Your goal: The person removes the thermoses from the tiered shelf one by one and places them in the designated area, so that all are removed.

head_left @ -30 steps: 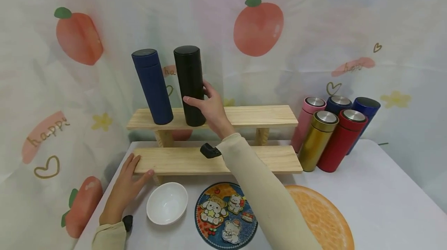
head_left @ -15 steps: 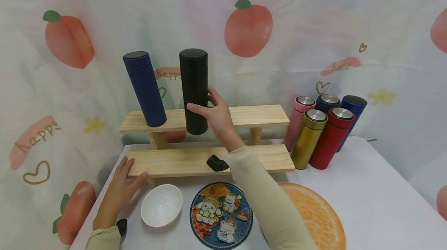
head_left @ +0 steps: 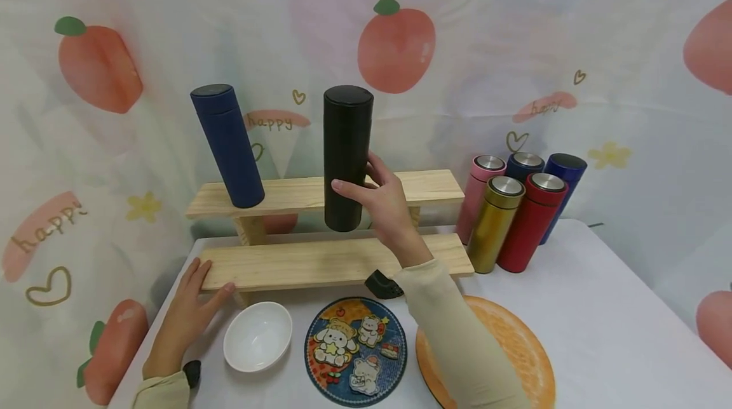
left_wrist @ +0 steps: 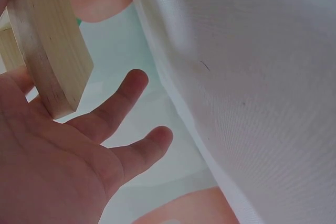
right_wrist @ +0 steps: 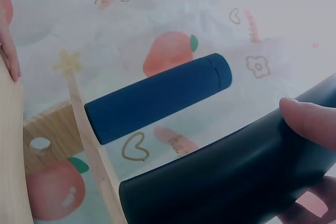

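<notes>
My right hand (head_left: 386,209) grips a black thermos flask (head_left: 347,142) round its lower half, thumb in front, holding it upright in front of the upper step. The flask's base overlaps the gap between the two steps in the head view. A navy blue thermos (head_left: 229,148) stands on the upper step's left end. My left hand (head_left: 185,310) holds the left end of the two-step wooden display stand's lower board (head_left: 297,263), thumb at the front edge and fingers at the end. Two fingers (left_wrist: 113,106) of it stretch out below the board in the left wrist view.
Gold (head_left: 494,225), red (head_left: 532,221), pink (head_left: 480,196) and blue thermoses cluster right of the stand. In front lie a white bowl (head_left: 257,337), a round cartoon mat (head_left: 356,377) and an orange-slice mat (head_left: 517,352). A patterned cloth hangs behind.
My right hand has lifted the black thermos off the upper step and brought it right and forward, away from the navy one. My left hand has kept its place on the board.
</notes>
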Demonstrator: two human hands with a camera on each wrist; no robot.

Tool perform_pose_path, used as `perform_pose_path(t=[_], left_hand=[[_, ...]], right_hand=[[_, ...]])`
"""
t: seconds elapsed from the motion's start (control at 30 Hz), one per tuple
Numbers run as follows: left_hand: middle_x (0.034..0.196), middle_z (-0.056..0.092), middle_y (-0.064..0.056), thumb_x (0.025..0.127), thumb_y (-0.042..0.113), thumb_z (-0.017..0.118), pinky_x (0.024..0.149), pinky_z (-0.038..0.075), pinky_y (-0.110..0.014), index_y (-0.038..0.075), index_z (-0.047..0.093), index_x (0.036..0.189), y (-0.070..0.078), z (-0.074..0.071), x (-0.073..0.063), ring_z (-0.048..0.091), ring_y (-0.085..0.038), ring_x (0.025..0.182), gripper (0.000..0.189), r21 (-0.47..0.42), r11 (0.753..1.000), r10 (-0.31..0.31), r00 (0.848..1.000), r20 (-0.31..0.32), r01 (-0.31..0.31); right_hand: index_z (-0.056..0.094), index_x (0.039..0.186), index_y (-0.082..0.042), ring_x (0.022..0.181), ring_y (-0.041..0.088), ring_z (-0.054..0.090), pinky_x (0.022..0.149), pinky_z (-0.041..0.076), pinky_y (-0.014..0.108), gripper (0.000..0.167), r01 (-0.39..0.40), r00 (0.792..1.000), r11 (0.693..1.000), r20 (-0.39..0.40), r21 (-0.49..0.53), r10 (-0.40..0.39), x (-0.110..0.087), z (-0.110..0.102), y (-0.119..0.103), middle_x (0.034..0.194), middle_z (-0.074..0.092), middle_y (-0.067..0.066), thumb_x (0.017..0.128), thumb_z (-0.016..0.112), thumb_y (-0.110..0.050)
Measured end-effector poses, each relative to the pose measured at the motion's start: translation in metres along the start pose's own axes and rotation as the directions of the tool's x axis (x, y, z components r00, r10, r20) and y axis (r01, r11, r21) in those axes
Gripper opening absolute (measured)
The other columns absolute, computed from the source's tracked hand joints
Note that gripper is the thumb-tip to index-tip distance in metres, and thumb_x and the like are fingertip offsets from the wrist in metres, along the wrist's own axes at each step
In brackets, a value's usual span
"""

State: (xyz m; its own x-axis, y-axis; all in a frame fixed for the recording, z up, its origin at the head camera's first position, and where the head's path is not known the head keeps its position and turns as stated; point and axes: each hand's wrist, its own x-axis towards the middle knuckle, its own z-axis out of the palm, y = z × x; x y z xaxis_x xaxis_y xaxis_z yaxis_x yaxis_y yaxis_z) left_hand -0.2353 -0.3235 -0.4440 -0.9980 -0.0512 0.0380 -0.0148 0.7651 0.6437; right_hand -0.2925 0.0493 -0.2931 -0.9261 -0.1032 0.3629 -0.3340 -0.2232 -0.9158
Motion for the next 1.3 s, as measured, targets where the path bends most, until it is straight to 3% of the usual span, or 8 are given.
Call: perform_pose_path(t=[0.23,0.6,0.93,1.17,1.3], left_hand=[[0.175,0.001,-0.031,0.104,0.055,0.066,0.12,0.017,-0.076,-0.006,0.019,0.166,-0.003,-0.001,0.001,0.008,-0.057,0.157,0.099,0.002,1.0,0.013,1.0,-0.009,-0.013],[0.174,-0.001,-0.032,0.105,0.055,0.064,0.119,0.016,-0.077,-0.006,0.017,0.166,-0.001,-0.003,0.0,0.006,-0.058,0.157,0.099,0.004,1.0,0.005,1.0,0.007,-0.006],[0.174,-0.003,-0.032,0.105,0.056,0.063,0.119,0.015,-0.078,-0.006,0.016,0.167,-0.001,-0.002,0.001,0.005,-0.059,0.157,0.1,0.004,1.0,0.0,1.0,0.009,0.0],[0.174,-0.002,-0.032,0.105,0.055,0.064,0.118,0.016,-0.078,-0.006,0.016,0.166,-0.002,-0.001,0.003,0.006,-0.06,0.156,0.099,0.011,1.0,0.01,1.0,0.006,-0.01],[0.174,-0.002,-0.032,0.105,0.056,0.063,0.118,0.016,-0.078,-0.006,0.016,0.166,-0.003,0.0,0.004,0.006,-0.06,0.156,0.1,0.011,1.0,0.006,1.0,0.007,-0.006]], right_hand=[[0.049,0.161,-0.014,0.131,0.04,0.058,0.116,0.04,0.06,0.071,-0.003,1.0,1.0,-0.024,-0.028,0.002,-0.016,-0.022,-0.004,0.15,0.058,0.013,0.096,0.078,-0.006],[0.04,0.166,-0.017,0.141,0.037,0.055,0.119,0.037,0.062,0.08,-0.093,0.991,0.988,-0.103,-0.124,0.081,-0.041,-0.062,-0.008,0.162,0.05,0.008,0.096,0.079,-0.012],[0.042,0.165,-0.016,0.143,0.035,0.05,0.117,0.04,0.063,0.074,-0.04,0.99,0.985,-0.139,-0.169,0.017,-0.062,-0.095,-0.02,0.16,0.051,0.009,0.099,0.075,-0.006],[0.044,0.163,-0.021,0.138,0.029,0.054,0.115,0.046,0.047,0.07,-0.062,0.972,0.991,-0.232,-0.121,0.033,-0.077,-0.118,-0.037,0.157,0.051,0.01,0.102,0.073,-0.008],[0.046,0.163,-0.024,0.137,0.028,0.052,0.118,0.039,0.056,0.07,-0.047,0.958,0.992,-0.285,-0.12,0.011,-0.084,-0.133,-0.044,0.157,0.049,0.01,0.101,0.075,-0.01]])
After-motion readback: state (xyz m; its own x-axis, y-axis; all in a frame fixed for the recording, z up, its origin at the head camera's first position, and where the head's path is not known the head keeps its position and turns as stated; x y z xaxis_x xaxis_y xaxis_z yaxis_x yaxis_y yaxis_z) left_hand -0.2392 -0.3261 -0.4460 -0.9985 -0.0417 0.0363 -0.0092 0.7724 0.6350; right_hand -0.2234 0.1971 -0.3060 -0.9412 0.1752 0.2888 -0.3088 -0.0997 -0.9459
